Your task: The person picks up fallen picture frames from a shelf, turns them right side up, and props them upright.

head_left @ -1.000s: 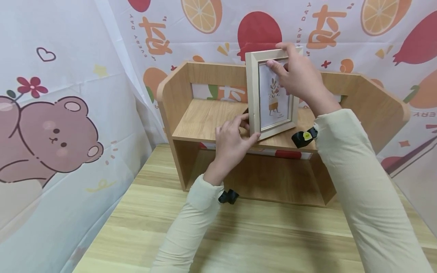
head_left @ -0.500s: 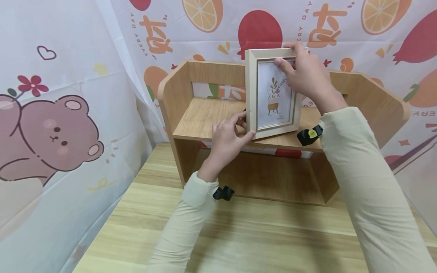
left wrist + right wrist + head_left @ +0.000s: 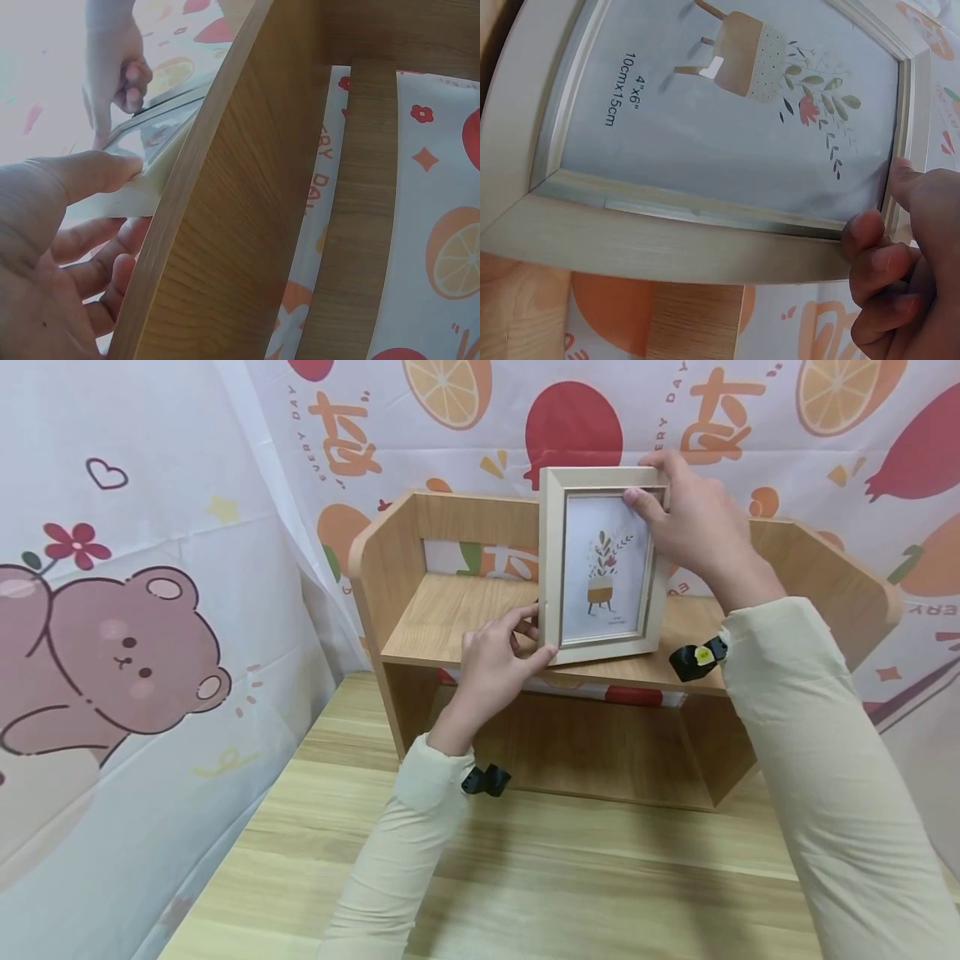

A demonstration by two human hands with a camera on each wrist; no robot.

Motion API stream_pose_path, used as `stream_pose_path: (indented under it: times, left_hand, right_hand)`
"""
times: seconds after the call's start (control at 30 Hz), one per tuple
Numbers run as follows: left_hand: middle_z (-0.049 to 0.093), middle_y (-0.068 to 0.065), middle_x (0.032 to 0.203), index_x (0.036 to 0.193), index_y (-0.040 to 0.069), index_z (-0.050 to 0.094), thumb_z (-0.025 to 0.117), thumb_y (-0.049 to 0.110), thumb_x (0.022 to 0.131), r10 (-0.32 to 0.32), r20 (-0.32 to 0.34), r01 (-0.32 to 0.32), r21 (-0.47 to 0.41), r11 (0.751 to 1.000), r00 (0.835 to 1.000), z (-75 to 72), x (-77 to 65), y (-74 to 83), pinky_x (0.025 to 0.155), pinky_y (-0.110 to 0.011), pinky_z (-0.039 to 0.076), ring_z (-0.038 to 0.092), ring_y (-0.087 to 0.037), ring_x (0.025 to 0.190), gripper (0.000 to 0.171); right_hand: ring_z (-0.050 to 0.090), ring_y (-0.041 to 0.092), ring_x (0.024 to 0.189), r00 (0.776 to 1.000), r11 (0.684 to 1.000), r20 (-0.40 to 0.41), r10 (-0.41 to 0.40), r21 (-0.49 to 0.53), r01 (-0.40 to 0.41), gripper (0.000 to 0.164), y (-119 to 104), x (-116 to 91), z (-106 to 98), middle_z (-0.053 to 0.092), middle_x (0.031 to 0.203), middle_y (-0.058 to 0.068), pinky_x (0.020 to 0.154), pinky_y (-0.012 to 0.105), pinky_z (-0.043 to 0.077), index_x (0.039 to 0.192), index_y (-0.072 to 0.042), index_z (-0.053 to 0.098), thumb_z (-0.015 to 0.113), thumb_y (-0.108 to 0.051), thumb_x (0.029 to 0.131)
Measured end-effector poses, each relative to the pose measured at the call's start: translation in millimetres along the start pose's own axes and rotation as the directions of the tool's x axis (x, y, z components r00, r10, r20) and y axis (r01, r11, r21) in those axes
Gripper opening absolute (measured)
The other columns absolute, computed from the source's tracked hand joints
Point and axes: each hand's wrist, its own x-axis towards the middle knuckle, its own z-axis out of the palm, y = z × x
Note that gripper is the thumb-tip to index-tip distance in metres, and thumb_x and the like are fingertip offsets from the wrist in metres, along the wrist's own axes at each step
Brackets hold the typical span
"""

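A cream picture frame (image 3: 551,560) with a potted-plant print stands nearly upright on the upper board of a wooden shelf (image 3: 457,614). Its lower edge is close to the board's front edge. My right hand (image 3: 701,527) grips the top right corner, thumb over the front. At the lower left corner, my left hand (image 3: 495,664) holds the frame between thumb and fingers, some of them hidden behind it. The right wrist view shows the print with "4x6" lettering and the right hand (image 3: 907,262) at the rim. In the left wrist view, the left thumb (image 3: 97,172) lies on the frame's edge.
The shelf's lower compartment (image 3: 600,747) opens toward me beneath the frame. Raised side panels (image 3: 825,585) flank the upper board. The shelf stands on a wood-grain table (image 3: 570,868), with a fruit-print cloth (image 3: 480,452) behind and a bear-print cloth (image 3: 150,652) at the left.
The picture frame has turned to face more squarely toward me and sits straighter along the shelf. My right hand has moved right with its corner; my left hand has shifted slightly left.
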Motion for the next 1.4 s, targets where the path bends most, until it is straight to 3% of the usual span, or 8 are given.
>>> stream_pose_path:
  times: [0.13, 0.3, 0.53, 0.77, 0.93, 1.17, 1.4]
  left_hand:
    - [0.069, -0.001, 0.099, 0.131, 0.011, 0.057, 0.073, 0.026, 0.086, -0.016, 0.019, 0.017, -0.018, 1.000, 1.000, -1.8, 0.4, -0.3, 0.088, -0.042, 0.026, 0.053, -0.017, 0.077, 0.050]
    - [0.069, -0.002, 0.099, 0.132, 0.012, 0.057, 0.073, 0.026, 0.086, -0.031, 0.036, 0.033, -0.039, 0.999, 0.999, -4.1, 1.2, 0.0, 0.087, -0.041, 0.024, 0.053, -0.016, 0.075, 0.051]
    - [0.069, -0.002, 0.099, 0.132, 0.013, 0.056, 0.073, 0.025, 0.086, -0.053, 0.053, 0.056, -0.050, 0.997, 0.997, -5.2, 2.6, -0.9, 0.086, -0.041, 0.022, 0.053, -0.016, 0.076, 0.051]
    - [0.068, 0.000, 0.101, 0.133, 0.015, 0.055, 0.073, 0.026, 0.087, -0.075, 0.077, 0.080, -0.056, 0.995, 0.994, -5.8, 5.6, -1.9, 0.087, -0.041, 0.022, 0.054, -0.016, 0.076, 0.051]
    - [0.068, -0.001, 0.102, 0.133, 0.015, 0.055, 0.072, 0.025, 0.087, -0.079, 0.088, 0.086, -0.071, 0.994, 0.993, -7.2, 6.5, -3.1, 0.093, -0.045, 0.022, 0.054, -0.016, 0.078, 0.050]
    - [0.068, -0.001, 0.103, 0.135, 0.016, 0.054, 0.071, 0.024, 0.088, -0.092, 0.112, 0.103, -0.099, 0.990, 0.989, -8.9, 8.3, -5.7, 0.099, -0.046, 0.024, 0.054, -0.017, 0.082, 0.051]
    - [0.068, 0.001, 0.105, 0.135, 0.021, 0.055, 0.071, 0.025, 0.088, -0.129, 0.087, 0.136, -0.080, 0.988, 0.988, -10.0, 9.4, -7.3, 0.090, -0.042, 0.031, 0.055, -0.015, 0.083, 0.051]
  right_hand:
    - [0.060, 0.036, 0.092, 1.000, 1.000, -0.005, -0.004, -0.027, 0.004, 0.062, 3, -2, -3, 0.061, 0.120, 0.020, 0.064, 0.039, 0.037, 0.153, -0.030, 0.021, 0.034, -0.056, 0.098]
    - [0.057, 0.037, 0.098, 1.000, 0.998, -0.004, 0.016, -0.057, -0.016, 0.059, 12, -3, -8, 0.060, 0.122, 0.020, 0.064, 0.040, 0.033, 0.153, -0.034, 0.019, 0.031, -0.054, 0.099]
    - [0.062, 0.028, 0.063, 1.000, 1.000, -0.020, 0.011, -0.023, -0.012, 0.059, 23, -4, -8, 0.063, 0.118, 0.021, 0.057, 0.037, 0.039, 0.153, -0.037, 0.018, 0.032, -0.054, 0.099]
    - [0.060, 0.025, 0.057, 0.999, 1.000, -0.034, -0.009, -0.010, 0.009, 0.057, 26, -4, -8, 0.064, 0.113, 0.021, 0.059, 0.038, 0.037, 0.152, -0.036, 0.020, 0.032, -0.054, 0.099]
    - [0.065, 0.032, 0.071, 0.999, 1.000, -0.029, -0.023, 0.007, 0.024, 0.057, 28, -4, -7, 0.063, 0.122, 0.022, 0.063, 0.039, 0.038, 0.151, -0.036, 0.020, 0.031, -0.054, 0.099]
    - [0.061, 0.039, 0.116, 0.997, 0.997, -0.054, -0.054, 0.051, 0.056, 0.053, 31, -7, -5, 0.057, 0.133, 0.023, 0.073, 0.041, 0.040, 0.149, -0.030, 0.024, 0.033, -0.049, 0.100]
    - [0.059, 0.037, 0.120, 0.993, 0.995, -0.093, -0.072, 0.062, 0.078, 0.053, 31, -12, -2, 0.058, 0.133, 0.021, 0.086, 0.049, 0.040, 0.147, -0.025, 0.027, 0.034, -0.048, 0.100]
